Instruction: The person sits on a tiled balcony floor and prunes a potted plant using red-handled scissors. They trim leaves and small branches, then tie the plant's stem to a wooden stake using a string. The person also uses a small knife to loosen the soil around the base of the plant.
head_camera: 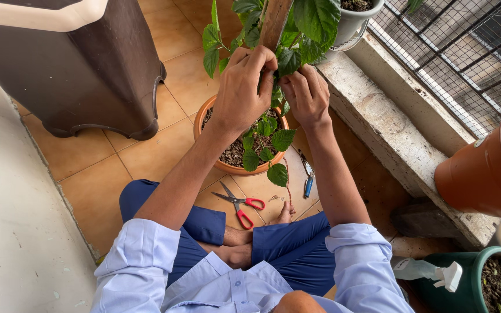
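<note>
A leafy green plant (304, 23) grows from a terracotta pot (205, 113) of dark soil on the tiled floor in front of me. A wooden stake (275, 20) stands upright among its stems. My left hand (242, 87) is curled around the stems beside the stake, fingers bent inward. My right hand (306, 93) pinches at the stem and leaves just to the right, fingertips meeting those of the left. What lies between the fingers is hidden by leaves.
Red-handled scissors (240, 204) and a blue-handled tool (307, 174) lie on the tiles by my crossed legs. A dark brown bin (82, 69) stands at left. A concrete ledge (378, 116), wire fence, an orange pot (485, 168), a green pot (465, 278) and a spray bottle (427, 271) are at right.
</note>
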